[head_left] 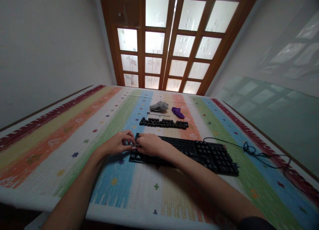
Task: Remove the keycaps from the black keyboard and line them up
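From my remote station, the head view gives me both bare hands working close together at the left end of a black computer keyboard (189, 148). The keyboard lies flat on the tabletop (147, 196), over a striped tablecloth (59, 147), its left end on the blue band and its right end on the green.

My left hand (122, 142) reaches in from the side, thumb and index finger curved toward each other with a narrow gap in the grip. My right hand (151, 144) lies across the upper left part of the keyboard, fingers bent down toward the keys and almost meeting the left fingertips. Something small and shiny shows where they come together; I can't make out what it is or which hand's grip has it, so I can't tell whether either one is closed on anything. A dark sleeve (255, 223) shows on the right arm, at the bottom edge of my view.

Just beyond the keyboard I see loose black keycaps (163, 123) laid out in rows. Behind them lies a thin rod (159, 115), with a crumpled gray cloth (159, 107) next to it and a purple cloth (177, 113) to the right. The black cable (250, 149) leaves the keyboard's far side, bunches into loops and trails toward the right edge. Past the tabletop stand wooden doors (142, 40) with glass panes.
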Available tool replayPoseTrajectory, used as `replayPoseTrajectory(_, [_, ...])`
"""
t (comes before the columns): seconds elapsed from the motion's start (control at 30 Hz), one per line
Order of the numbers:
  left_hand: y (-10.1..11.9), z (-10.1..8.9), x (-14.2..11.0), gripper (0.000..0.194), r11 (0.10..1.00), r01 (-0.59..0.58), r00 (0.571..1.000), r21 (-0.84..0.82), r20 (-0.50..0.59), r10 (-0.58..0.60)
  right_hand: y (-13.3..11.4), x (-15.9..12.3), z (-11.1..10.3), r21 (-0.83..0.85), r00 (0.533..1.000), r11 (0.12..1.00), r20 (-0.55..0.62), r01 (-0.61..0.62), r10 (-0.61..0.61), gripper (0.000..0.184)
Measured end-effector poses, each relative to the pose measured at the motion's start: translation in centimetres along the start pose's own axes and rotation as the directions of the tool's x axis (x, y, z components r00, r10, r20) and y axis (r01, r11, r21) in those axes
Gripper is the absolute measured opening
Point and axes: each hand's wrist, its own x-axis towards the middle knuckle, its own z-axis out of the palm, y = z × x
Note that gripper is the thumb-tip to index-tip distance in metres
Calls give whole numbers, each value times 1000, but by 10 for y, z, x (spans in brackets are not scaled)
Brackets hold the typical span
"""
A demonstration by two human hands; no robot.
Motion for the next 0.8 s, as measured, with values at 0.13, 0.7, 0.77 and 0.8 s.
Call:
replayPoseTrajectory(0.13, [3, 1, -2, 17, 997, -69, 997, 27, -34, 70, 0, -1, 8, -26, 998, 999, -49, 41, -42, 32])
replayPoseTrajectory(0.7, [13, 27, -9, 18, 980, -56, 970, 189, -223, 99, 3, -3, 21, -144, 992, 985, -73, 89, -101, 36])
replayPoseTrajectory(0.77, [12, 29, -9, 19, 980, -53, 965, 189, -242, 99, 3, -2, 21, -146, 992, 985, -73, 91, -102, 37])
replayPoseTrajectory(0.8, [11, 31, -10, 19, 981, -55, 964, 185, -247, 101, 3, -2, 21, -146, 992, 985, -73, 93, -104, 38])
